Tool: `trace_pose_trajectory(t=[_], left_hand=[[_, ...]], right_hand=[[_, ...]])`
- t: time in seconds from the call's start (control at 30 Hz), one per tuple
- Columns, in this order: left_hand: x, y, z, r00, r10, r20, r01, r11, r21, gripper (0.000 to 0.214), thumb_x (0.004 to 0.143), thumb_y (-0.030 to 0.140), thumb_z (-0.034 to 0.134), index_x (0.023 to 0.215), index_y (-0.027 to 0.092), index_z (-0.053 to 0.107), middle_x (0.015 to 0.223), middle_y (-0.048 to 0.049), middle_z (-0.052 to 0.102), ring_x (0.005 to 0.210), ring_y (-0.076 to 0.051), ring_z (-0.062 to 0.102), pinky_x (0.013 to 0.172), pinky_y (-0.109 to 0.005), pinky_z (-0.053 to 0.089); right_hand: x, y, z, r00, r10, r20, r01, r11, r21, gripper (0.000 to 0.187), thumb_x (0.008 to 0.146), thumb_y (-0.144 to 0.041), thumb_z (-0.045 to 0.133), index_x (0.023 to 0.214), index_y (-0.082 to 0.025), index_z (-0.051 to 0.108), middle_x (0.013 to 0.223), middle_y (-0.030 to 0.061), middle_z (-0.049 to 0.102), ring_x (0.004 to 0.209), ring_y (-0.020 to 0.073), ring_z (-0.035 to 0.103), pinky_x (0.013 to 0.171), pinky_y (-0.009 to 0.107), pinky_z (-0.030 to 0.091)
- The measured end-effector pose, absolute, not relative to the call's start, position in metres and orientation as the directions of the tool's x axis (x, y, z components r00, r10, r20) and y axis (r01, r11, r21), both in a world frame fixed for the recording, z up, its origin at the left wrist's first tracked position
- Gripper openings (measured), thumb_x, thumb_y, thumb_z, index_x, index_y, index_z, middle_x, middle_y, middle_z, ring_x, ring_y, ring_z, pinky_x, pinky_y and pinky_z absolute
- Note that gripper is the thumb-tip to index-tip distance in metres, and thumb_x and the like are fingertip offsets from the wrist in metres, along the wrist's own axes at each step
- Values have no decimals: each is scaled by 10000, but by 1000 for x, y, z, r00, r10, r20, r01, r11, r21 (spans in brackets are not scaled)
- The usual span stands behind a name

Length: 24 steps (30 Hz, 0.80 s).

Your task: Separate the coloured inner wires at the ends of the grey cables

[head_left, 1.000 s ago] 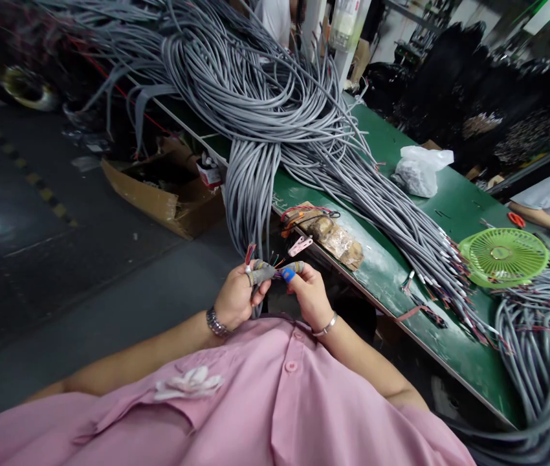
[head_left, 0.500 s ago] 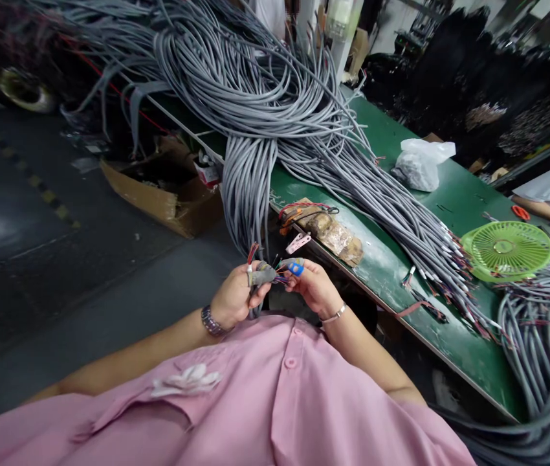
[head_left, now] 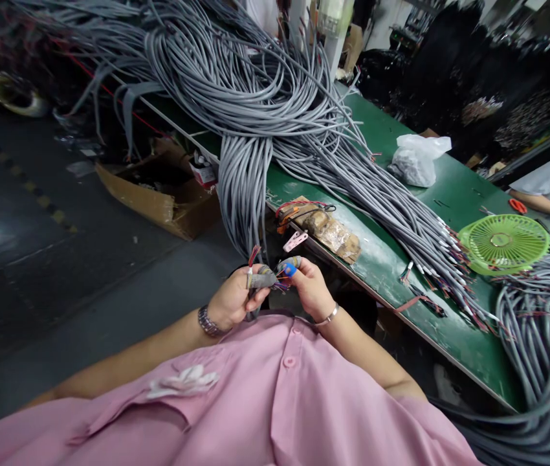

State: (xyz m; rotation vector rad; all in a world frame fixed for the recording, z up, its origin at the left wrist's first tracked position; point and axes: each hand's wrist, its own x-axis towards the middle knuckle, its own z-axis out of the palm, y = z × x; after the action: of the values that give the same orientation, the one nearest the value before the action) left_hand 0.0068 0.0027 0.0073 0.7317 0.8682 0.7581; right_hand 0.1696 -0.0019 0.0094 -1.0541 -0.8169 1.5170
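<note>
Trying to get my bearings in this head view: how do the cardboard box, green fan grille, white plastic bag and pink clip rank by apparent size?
Largest to smallest:
cardboard box
green fan grille
white plastic bag (farther off, so its true size is unsure)
pink clip, clearly smallest

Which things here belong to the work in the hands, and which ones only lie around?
In hand: left hand grips cable; right hand pinches its wires.
Lying about: cable pile, fan, bag, box, scissors.

Left hand grips a grey cable end; right hand pinches its coloured wires, just off the green bench heaped with grey cables
</note>
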Motion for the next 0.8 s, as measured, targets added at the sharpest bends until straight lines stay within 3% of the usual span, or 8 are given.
trace_pose_trajectory(t=[0.23, 0.47, 0.6, 0.8], left_hand=[[7, 0, 3, 359, 862, -359, -291, 469, 834, 220, 762, 327, 661, 669, 155, 561, 396, 55, 472, 270, -41, 280, 292, -172, 170], [7, 11, 6, 455, 810, -370, -328, 539, 775, 193, 734, 301, 680, 674, 151, 574, 373, 46, 460, 257, -44, 277, 288, -171, 152], [11, 25, 13, 489, 787, -376, -376, 579, 723, 142, 719, 266, 661, 683, 151, 586, 368, 44, 457, 246, -45, 276, 280, -162, 161], [22, 33, 18, 488, 783, -385, -411, 596, 690, 130, 709, 268, 625, 683, 154, 567, 392, 39, 474, 246, -47, 290, 271, -154, 176]], right_hand=[[179, -4, 17, -73, 951, -300, -416, -302, -858, 307, 739, -455, 713, 806, -161, 654, 675, -16, 590, 532, 71, 483, 544, 230, 451], [188, 13, 12, -33, 927, -374, -471, -344, -812, 466, 777, -607, 612, 865, -152, 660, 748, 18, 625, 559, 78, 522, 544, 229, 467], [190, 34, 15, -64, 934, -353, -460, -341, -820, 537, 792, -673, 540, 865, -155, 664, 790, 38, 642, 589, 88, 541, 556, 232, 478], [182, 49, 8, -131, 941, -311, -534, -331, -778, 496, 797, -630, 584, 938, -164, 677, 741, 18, 623, 592, 94, 517, 578, 233, 485]])
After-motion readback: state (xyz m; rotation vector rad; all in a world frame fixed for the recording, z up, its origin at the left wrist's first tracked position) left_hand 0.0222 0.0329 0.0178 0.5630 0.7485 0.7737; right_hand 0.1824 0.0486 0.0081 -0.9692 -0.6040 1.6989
